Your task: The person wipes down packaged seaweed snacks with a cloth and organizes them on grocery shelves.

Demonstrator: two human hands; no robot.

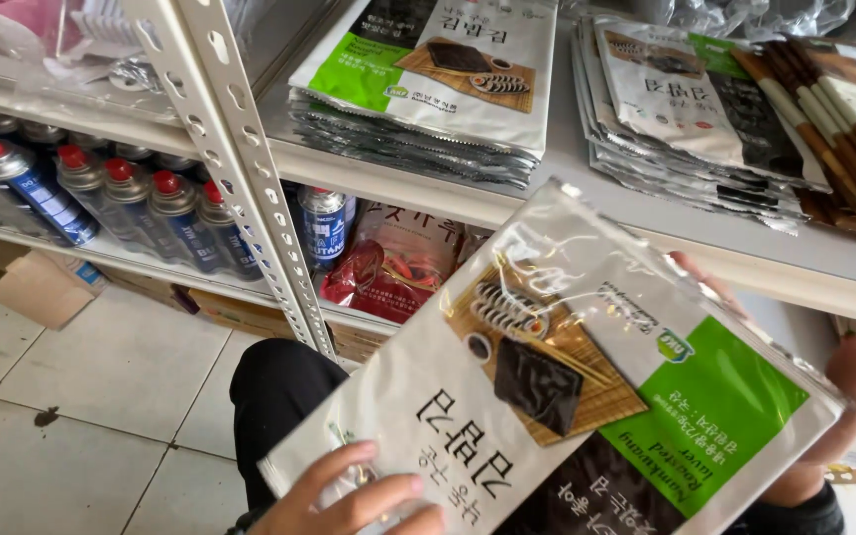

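I hold a large flat packet of dried seaweed sheets (557, 386), white with a green panel and a picture of rice rolls, tilted in front of me. My left hand (349, 500) grips its lower left corner with fingers over the front. My right hand (849, 396) holds the right edge from behind, only fingertips and thumb showing. A stack of the same packets (428, 79) lies on the white shelf (646, 233) above.
A second stack of seaweed packets (686, 109) and bundles of brown chopsticks (834, 109) lie at the right of the shelf. Below stand several blue gas canisters with red caps (111, 198) and a red bag (388, 263). A perforated metal upright (250, 178) crosses in front. My dark-clothed knee (274, 406) is over the tiled floor.
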